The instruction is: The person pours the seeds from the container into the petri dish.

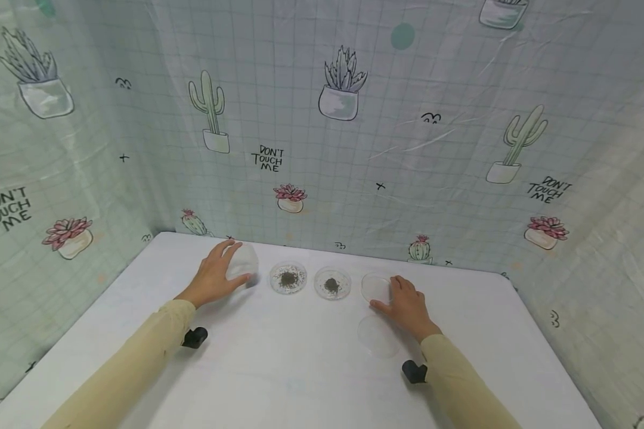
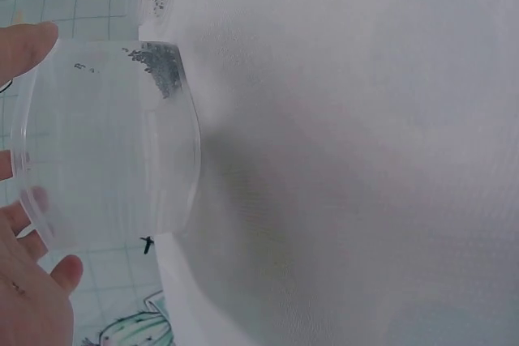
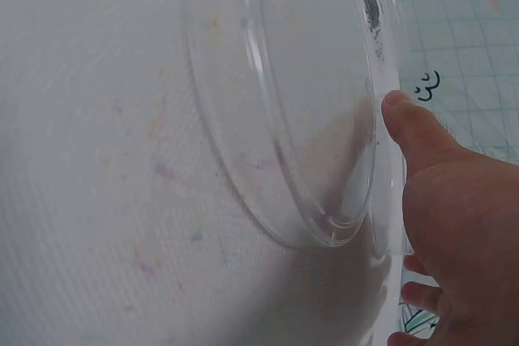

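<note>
My left hand (image 1: 217,274) grips a clear plastic container (image 2: 97,143) between thumb and fingers at the back left of the white table. Dark granules show through its wall; whether they lie inside or behind cannot be told. To its right stand a petri dish (image 1: 288,278) and another petri dish (image 1: 332,283), each with a small heap of dark granules. My right hand (image 1: 406,302) holds a third clear dish (image 1: 374,288) by its rim, thumb at the near side and fingers at the far side. A clear round lid (image 1: 379,336) lies in front of that dish.
The white table (image 1: 279,381) reaches back to a curtain (image 1: 311,149) printed with cacti, which also hangs at both sides. A black piece (image 1: 195,338) shows by the left wrist and another black piece (image 1: 414,372) by the right.
</note>
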The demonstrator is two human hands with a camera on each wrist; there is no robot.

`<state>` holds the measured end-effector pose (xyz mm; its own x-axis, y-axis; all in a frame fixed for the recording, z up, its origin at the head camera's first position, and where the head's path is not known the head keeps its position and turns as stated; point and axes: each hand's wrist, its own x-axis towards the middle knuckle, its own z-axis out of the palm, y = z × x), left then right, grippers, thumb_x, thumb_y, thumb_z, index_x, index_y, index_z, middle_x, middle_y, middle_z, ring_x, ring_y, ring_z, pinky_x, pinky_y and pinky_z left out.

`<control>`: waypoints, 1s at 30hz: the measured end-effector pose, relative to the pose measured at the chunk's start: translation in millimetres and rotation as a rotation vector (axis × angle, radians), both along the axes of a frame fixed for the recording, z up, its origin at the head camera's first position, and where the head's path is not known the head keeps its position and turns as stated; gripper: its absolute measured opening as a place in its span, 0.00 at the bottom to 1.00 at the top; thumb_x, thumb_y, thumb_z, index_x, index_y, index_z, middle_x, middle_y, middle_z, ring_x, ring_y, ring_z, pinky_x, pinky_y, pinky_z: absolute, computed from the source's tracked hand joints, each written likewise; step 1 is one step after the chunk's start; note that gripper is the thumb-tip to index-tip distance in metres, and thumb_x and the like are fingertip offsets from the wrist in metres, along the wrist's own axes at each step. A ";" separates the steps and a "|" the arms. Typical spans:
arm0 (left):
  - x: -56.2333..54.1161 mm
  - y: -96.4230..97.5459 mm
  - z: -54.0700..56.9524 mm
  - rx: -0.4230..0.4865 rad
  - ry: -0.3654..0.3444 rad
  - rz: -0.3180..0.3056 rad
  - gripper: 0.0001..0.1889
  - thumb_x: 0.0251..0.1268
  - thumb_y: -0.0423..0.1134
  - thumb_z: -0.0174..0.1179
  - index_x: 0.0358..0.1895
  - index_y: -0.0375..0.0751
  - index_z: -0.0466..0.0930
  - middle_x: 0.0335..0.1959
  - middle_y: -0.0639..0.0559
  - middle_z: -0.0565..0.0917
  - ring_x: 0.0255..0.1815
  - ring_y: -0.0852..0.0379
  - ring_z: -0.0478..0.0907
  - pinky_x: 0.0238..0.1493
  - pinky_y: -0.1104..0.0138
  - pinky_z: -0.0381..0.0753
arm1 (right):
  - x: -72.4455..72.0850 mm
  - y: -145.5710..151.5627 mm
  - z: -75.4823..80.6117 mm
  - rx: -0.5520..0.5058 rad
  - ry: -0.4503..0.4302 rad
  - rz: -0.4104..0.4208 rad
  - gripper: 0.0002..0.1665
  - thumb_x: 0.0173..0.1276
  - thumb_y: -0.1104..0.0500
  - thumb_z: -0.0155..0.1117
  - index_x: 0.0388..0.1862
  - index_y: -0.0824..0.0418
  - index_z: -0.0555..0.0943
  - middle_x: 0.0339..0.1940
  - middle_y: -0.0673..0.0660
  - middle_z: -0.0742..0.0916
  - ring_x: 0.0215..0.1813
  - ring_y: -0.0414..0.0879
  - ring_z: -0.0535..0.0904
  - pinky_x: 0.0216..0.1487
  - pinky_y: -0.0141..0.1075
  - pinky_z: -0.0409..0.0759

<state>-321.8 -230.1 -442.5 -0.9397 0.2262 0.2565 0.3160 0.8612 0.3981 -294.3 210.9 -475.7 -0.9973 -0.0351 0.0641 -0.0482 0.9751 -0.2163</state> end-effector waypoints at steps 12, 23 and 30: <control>-5.6 -6.5 -7.2 0.097 -0.054 0.025 0.46 0.60 0.58 0.63 0.75 0.40 0.51 0.75 0.36 0.51 0.75 0.34 0.52 0.71 0.36 0.57 | -0.1 3.8 1.6 0.012 0.003 0.003 0.56 0.59 0.32 0.64 0.69 0.73 0.63 0.70 0.70 0.69 0.72 0.63 0.64 0.63 0.65 0.66; -6.5 -11.6 -10.7 0.252 -0.220 0.074 0.56 0.55 0.58 0.67 0.78 0.42 0.38 0.75 0.32 0.47 0.73 0.32 0.54 0.70 0.35 0.56 | -0.3 2.8 1.5 -0.017 -0.020 0.005 0.56 0.58 0.32 0.65 0.70 0.72 0.62 0.68 0.71 0.72 0.69 0.65 0.66 0.64 0.65 0.66; -8.3 -13.1 -13.1 0.274 -0.251 0.081 0.60 0.53 0.57 0.69 0.77 0.40 0.35 0.74 0.31 0.53 0.72 0.32 0.57 0.69 0.36 0.60 | -1.3 3.4 0.7 -0.029 -0.015 -0.003 0.58 0.58 0.31 0.64 0.71 0.72 0.60 0.66 0.72 0.74 0.66 0.67 0.69 0.63 0.65 0.68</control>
